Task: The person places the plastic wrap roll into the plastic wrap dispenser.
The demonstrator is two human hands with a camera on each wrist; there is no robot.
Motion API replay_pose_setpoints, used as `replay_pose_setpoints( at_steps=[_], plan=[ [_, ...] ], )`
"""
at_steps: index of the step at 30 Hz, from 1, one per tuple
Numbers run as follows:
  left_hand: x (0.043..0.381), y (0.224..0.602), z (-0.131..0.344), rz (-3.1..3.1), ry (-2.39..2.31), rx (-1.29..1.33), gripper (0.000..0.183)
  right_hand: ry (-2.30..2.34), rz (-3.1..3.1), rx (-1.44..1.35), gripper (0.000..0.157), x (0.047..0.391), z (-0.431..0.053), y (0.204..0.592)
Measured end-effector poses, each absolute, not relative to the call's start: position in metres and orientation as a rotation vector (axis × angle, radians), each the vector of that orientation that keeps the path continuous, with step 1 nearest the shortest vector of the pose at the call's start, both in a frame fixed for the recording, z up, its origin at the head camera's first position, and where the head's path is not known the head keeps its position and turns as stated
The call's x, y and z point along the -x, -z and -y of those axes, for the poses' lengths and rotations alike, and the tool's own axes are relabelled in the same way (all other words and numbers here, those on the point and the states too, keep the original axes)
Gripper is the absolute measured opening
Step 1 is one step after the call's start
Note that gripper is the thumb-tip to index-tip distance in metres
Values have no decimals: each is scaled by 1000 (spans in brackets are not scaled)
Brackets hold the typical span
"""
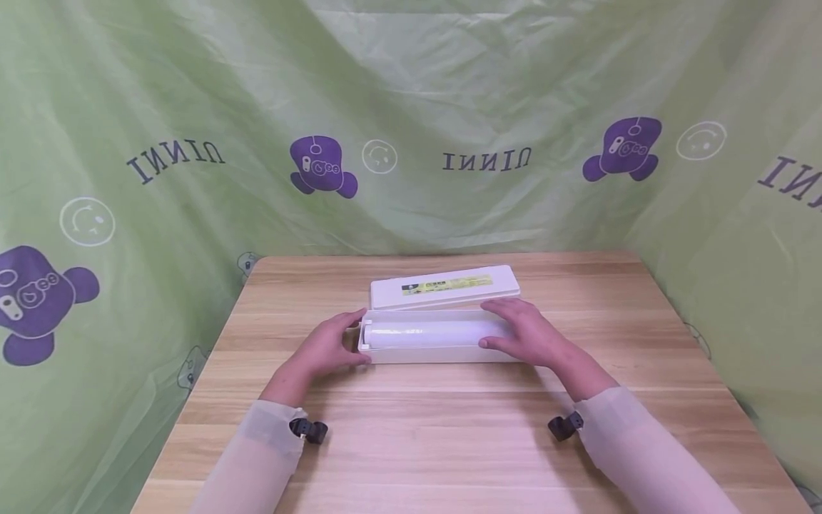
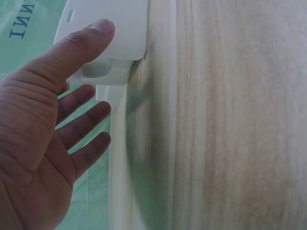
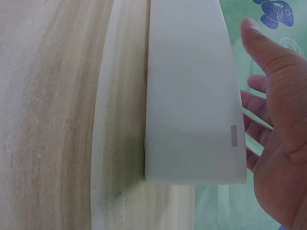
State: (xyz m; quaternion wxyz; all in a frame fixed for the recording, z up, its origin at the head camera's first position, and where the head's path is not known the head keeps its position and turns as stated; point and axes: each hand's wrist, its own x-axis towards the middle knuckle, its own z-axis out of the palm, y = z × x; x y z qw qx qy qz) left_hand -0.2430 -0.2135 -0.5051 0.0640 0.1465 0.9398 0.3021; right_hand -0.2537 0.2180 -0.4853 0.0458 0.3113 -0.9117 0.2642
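Both hands, spread and gripping nothing, straddle a white box holding a pale roll

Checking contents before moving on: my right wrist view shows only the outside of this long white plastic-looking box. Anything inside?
Observer: Yes, a glossy whitish cylindrical roll, apparently plastic film, lies lengthwise in the long white plastic-looking box.
Operator: Anything just behind that box?
Observer: A flat white rectangular plastic-looking lid lies there.
Operator: Is its top plain?
Observer: No, it bears a yellow-green rectangular printed label with a dark left end.
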Motion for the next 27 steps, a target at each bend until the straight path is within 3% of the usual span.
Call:
replay_pose_setpoints(
  at_steps=[27],
  plan=[
    [245,509,216,-2833,-936,-463,111,-804,2859,-819,85,250,-238,492]
  ],
)
